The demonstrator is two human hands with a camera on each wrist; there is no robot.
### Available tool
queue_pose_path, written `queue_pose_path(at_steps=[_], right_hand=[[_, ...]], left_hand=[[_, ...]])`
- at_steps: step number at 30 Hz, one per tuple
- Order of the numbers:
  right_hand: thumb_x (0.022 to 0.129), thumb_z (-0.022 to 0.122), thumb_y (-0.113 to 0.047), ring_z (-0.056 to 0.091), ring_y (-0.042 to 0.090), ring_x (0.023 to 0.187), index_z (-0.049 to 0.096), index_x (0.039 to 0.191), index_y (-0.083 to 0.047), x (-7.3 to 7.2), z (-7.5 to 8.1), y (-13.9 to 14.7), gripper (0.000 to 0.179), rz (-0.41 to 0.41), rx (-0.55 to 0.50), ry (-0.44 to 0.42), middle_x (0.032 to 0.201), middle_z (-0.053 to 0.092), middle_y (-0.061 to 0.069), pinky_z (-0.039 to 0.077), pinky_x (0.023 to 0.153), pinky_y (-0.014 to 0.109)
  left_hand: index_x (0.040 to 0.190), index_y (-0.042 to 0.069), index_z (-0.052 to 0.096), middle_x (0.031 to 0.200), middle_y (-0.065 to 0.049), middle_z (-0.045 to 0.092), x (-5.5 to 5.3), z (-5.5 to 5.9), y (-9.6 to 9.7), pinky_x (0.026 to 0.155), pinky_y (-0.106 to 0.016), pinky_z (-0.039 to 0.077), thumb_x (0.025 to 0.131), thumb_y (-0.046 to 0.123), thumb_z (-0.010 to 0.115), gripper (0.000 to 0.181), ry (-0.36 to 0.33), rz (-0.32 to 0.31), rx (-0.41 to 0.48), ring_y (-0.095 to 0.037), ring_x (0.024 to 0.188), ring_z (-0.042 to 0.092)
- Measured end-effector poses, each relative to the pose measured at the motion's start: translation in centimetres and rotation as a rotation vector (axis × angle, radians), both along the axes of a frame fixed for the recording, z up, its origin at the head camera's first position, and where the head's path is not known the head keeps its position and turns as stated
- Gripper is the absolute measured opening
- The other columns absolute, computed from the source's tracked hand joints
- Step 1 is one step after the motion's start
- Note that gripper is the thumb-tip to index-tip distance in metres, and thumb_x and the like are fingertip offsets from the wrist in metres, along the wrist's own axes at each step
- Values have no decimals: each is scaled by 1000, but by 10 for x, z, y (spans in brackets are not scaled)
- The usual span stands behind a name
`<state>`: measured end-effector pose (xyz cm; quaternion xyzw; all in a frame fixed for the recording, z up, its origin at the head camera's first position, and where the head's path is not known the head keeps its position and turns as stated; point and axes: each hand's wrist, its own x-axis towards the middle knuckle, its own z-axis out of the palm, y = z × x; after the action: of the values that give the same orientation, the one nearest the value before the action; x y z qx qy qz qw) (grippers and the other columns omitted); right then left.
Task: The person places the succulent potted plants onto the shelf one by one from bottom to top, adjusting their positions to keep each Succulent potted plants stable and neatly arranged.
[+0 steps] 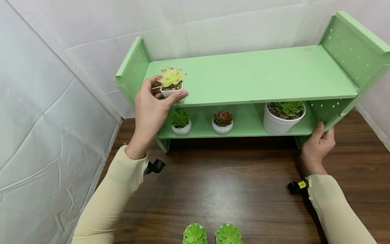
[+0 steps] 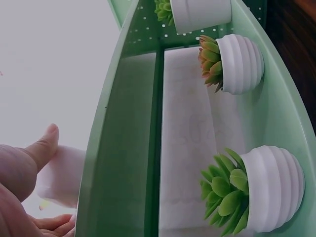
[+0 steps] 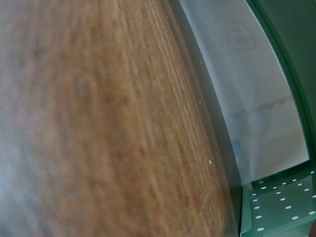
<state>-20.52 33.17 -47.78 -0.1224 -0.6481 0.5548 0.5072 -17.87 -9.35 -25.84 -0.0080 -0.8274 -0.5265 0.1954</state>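
My left hand (image 1: 153, 106) grips a small white square pot with a yellow-green succulent (image 1: 171, 78), thumb in front and fingers behind. This potted succulent is at the left end of the top board of a green two-tier shelf (image 1: 243, 78). In the left wrist view the white pot (image 2: 63, 175) appears against the board's edge; whether it bears its full weight there I cannot tell. My right hand (image 1: 318, 145) holds the lower right side panel of the shelf, thumb on the front edge. The right wrist view shows the shelf's perforated panel (image 3: 281, 205) but hardly any hand.
On the lower board stand a green succulent (image 1: 180, 122), a reddish succulent (image 1: 223, 121) and a larger white pot (image 1: 280, 120). Two bright green succulents (image 1: 195, 234) sit at the near edge of the brown wooden table (image 1: 225, 183). White sheeting (image 1: 61, 112) hangs behind and left.
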Motion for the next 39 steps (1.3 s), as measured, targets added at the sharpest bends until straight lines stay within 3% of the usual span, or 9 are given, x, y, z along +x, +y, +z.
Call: queue_pose_path(at_steps=[5,9,17,22,31,39], right_hand=[[102,54,-16,61,10,86,73,114,-12,1,0,1,23,2,7,1,105,70,6,44,80,20],[102,54,-15,60,8,84,73,113,-9,3,5,-4,23,-14,3,-8,103,71,6,43,79,20],[101,54,-13,56,5,80,72,110,-1,17,29,-23,24,-16,-16,7,95,68,2,42,76,19],[102,54,-13,56,5,80,72,111,-1,18,30,-25,24,-16,-21,-6,96,68,1,41,76,19],[102,54,-14,59,8,85,72,112,-2,17,28,-23,24,-12,-18,-7,102,69,6,43,79,20],[102,53,-13,60,8,85,72,112,-3,15,27,-22,24,-9,-17,-1,101,70,6,43,79,20]], left_hand=[[140,11,51,122,0,57,1,-1,-1,86,-27,49,65,48,89,92,-16,-16,-11,-10,104,60],[147,8,44,129,0,53,5,-4,-3,94,-23,45,68,44,89,98,21,-25,-26,-11,112,56],[143,6,48,136,-1,52,16,-13,-12,100,-20,39,68,40,89,92,161,-31,-86,-7,120,51],[142,-1,48,137,-7,53,22,-22,-15,104,-24,37,68,29,92,92,271,-46,-86,-6,125,47],[141,1,51,141,-8,51,32,-36,-15,106,-32,35,64,19,94,90,434,-20,-122,-13,129,44],[141,-5,48,142,-15,49,36,-45,-18,108,-41,34,72,47,82,92,618,-83,-100,-24,132,42]])
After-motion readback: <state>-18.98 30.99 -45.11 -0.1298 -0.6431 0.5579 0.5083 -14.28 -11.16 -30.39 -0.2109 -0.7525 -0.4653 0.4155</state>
